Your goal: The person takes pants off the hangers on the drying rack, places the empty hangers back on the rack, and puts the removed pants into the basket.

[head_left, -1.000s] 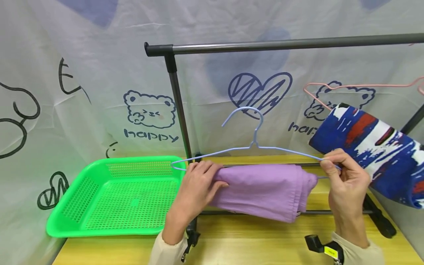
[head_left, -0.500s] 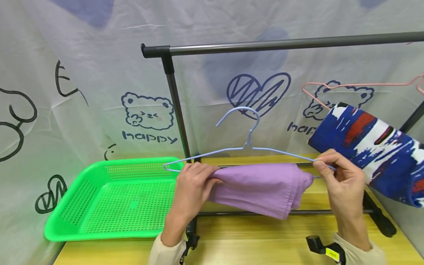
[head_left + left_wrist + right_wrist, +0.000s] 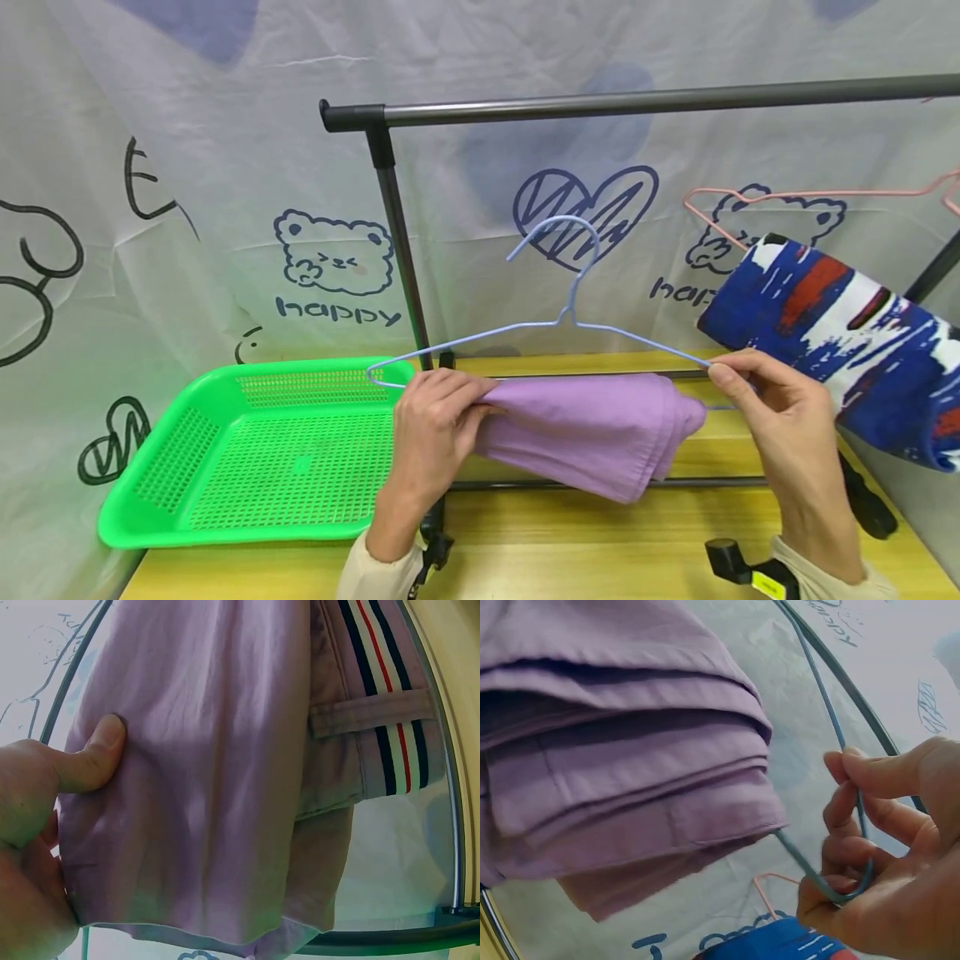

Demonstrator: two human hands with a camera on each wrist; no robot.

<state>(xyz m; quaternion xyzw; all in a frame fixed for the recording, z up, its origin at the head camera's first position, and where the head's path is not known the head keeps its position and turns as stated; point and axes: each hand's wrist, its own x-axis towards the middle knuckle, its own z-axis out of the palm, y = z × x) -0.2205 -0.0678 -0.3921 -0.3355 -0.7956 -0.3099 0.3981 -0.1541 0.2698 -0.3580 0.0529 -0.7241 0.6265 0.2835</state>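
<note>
Folded purple pants [image 3: 577, 425] hang over the lower bar of a light blue wire hanger [image 3: 573, 305]. My left hand [image 3: 431, 433] grips the pants near the hanger's left end, its thumb on the front of the cloth. In the left wrist view, a striped waistband [image 3: 397, 742] with a belt loop shows behind the fold. My right hand [image 3: 795, 425] pinches the hanger's right end, apart from the cloth. The right wrist view has the wire's bent end inside the curled fingers, beside the stacked cloth layers [image 3: 652, 765].
Behind the hanger stands a dark metal garment rack [image 3: 600, 106]. A pink hanger [image 3: 832, 193] with a blue, white and red patterned cloth [image 3: 840, 342] is at the right. The green basket [image 3: 300, 525] sits at the left on the wooden table [image 3: 570, 550].
The hanger first shifted slightly left, then its hook tilted up and to the right. My right hand has dipped and turned a little at the hanger's end. The left hand keeps its grip.
</note>
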